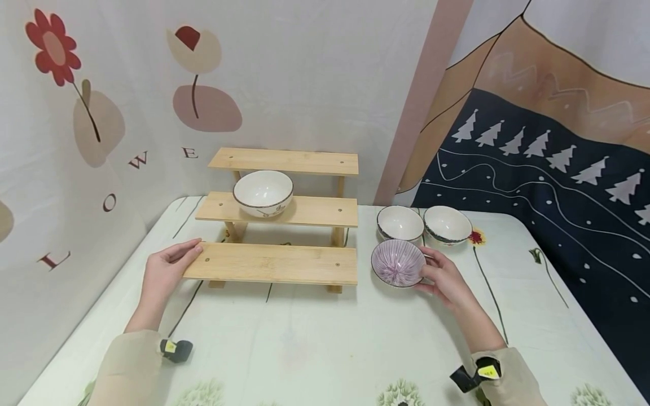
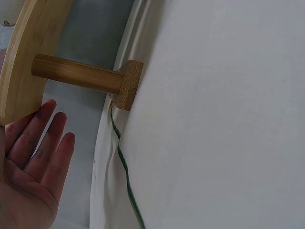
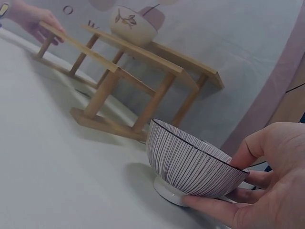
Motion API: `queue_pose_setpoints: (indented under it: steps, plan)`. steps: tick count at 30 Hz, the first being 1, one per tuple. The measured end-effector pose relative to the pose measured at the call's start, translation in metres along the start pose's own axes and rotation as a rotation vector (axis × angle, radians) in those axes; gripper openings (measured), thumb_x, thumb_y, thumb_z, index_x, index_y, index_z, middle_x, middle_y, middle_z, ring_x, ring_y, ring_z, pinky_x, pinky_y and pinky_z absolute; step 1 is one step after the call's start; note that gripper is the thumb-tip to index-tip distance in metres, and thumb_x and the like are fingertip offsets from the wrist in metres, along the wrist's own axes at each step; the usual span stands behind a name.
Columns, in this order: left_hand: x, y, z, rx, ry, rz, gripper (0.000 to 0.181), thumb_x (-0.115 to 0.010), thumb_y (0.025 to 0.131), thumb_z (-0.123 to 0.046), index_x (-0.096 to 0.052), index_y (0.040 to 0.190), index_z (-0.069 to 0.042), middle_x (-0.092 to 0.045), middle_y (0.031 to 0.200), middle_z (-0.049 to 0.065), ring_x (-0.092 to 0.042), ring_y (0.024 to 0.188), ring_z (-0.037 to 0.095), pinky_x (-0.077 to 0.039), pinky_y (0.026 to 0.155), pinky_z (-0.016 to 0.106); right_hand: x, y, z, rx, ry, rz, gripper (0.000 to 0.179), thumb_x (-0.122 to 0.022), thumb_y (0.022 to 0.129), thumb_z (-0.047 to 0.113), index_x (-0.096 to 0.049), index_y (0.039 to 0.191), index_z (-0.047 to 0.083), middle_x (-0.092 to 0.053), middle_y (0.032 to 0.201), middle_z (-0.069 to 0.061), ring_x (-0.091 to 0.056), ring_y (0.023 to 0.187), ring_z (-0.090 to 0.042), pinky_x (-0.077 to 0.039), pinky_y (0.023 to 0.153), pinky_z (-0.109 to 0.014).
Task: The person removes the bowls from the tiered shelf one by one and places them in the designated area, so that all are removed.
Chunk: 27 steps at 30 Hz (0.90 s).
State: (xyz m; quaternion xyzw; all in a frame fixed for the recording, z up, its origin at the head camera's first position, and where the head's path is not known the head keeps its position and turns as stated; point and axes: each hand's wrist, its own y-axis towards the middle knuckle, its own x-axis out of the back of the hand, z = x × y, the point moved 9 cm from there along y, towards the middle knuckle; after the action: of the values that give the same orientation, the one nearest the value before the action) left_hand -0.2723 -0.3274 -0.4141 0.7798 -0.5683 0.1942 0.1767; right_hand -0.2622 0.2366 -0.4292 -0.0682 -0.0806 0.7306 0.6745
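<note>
A three-tier wooden shelf [image 1: 274, 264] stands on the cloth-covered table. My left hand [image 1: 170, 270] holds the left end of its lowest board; in the left wrist view, several fingers [image 2: 57, 143] reach out beside the board, while the thumb is hidden. At the right, my right hand [image 1: 447, 277] grips a purple-striped bowl [image 1: 398, 263]. In the right wrist view, the thumb lies over the rim of this upright bowl [image 3: 190, 164] and a finger reaches to its foot. Whether the foot touches the cloth, I cannot tell. A larger white bowl [image 1: 263, 190] sits on the middle board.
Just behind the striped bowl, two white bowls [image 1: 400, 222] with dark rims stand side by side on the table [image 1: 304, 344]. The top board [image 1: 284, 161] is close to the printed back curtain [image 1: 315, 73]. A dark patterned cloth [image 1: 508, 163] hangs at the right.
</note>
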Motion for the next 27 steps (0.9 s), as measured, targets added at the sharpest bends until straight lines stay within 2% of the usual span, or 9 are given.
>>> queue_pose_setpoints:
  steps: [5, 17, 27]
  plan:
    - [0.0003, -0.0004, 0.0005, 0.011, 0.004, 0.001, 0.058, -0.066, 0.092, -0.053, -0.064, 0.133, -0.011, -0.066, 0.107, -0.034, -0.050, 0.090, -0.025, -0.044, 0.076, 0.000, 0.0006, -0.0004, -0.0021, -0.008, 0.004, 0.013, 0.070, -0.045, 0.088, -0.005, -0.020, 0.154, -0.004, -0.053, 0.125, -0.004, -0.062, 0.090, -0.004, -0.060, 0.072, -0.025]
    - [-0.0010, 0.0003, 0.0025, 0.025, 0.014, 0.011, 0.059, -0.065, 0.091, -0.054, -0.064, 0.134, -0.013, -0.068, 0.115, -0.027, -0.049, 0.091, -0.025, -0.044, 0.077, 0.000, 0.0027, -0.0021, -0.0078, -0.043, 0.019, 0.013, 0.070, -0.043, 0.088, -0.005, -0.021, 0.154, -0.003, -0.052, 0.129, -0.006, -0.062, 0.092, -0.003, -0.060, 0.076, -0.028]
    - [-0.0016, 0.0005, 0.0042, 0.037, 0.031, 0.013, 0.060, -0.064, 0.091, -0.057, -0.063, 0.134, -0.015, -0.069, 0.122, -0.019, -0.048, 0.092, -0.024, -0.044, 0.077, 0.000, 0.0065, -0.0019, -0.0054, -0.053, -0.003, -0.015, 0.061, -0.045, 0.093, 0.001, -0.027, 0.152, -0.004, -0.059, 0.108, 0.010, -0.062, 0.090, -0.004, -0.060, 0.076, -0.027]
